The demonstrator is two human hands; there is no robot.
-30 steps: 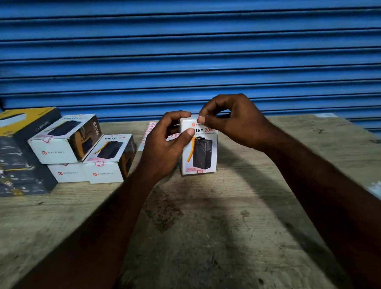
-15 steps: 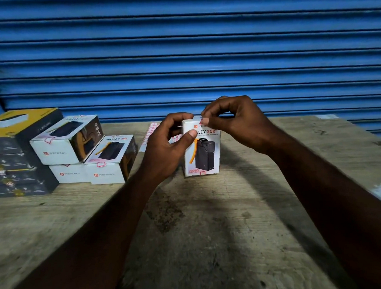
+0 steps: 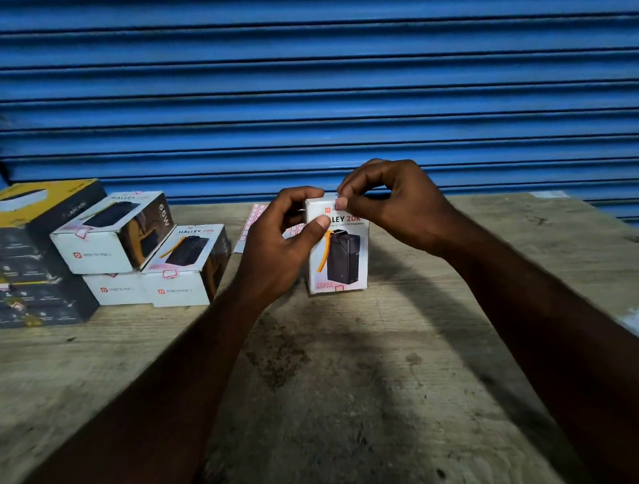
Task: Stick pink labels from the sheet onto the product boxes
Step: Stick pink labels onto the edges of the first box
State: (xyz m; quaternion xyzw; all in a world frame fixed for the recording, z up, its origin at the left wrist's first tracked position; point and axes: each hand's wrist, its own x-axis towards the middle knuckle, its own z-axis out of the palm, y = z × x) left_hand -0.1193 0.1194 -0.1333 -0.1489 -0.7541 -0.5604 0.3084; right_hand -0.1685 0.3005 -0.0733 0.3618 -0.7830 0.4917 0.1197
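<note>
The box (image 3: 342, 255) is smooth white printed card with a slight sheen. The table (image 3: 318, 390) is rough, stained, matt wood. The shutter (image 3: 302, 76) is ribbed painted metal. The sheet (image 3: 252, 223) is thin paper.

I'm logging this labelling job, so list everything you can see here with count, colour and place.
Upright box: one, white, standing mid-table, held at its top.
Lying boxes: three, white, stacked at left.
Dark boxes: a stack, black and yellow, far left; count unclear.
Label sheet: one, white with pink labels, flat behind the left hand.
Table: one, worn grey-brown.
Shutter: one, blue, behind.
Left hand: grips the upright box's left edge.
Right hand: fingertips pinched at its top.
</note>
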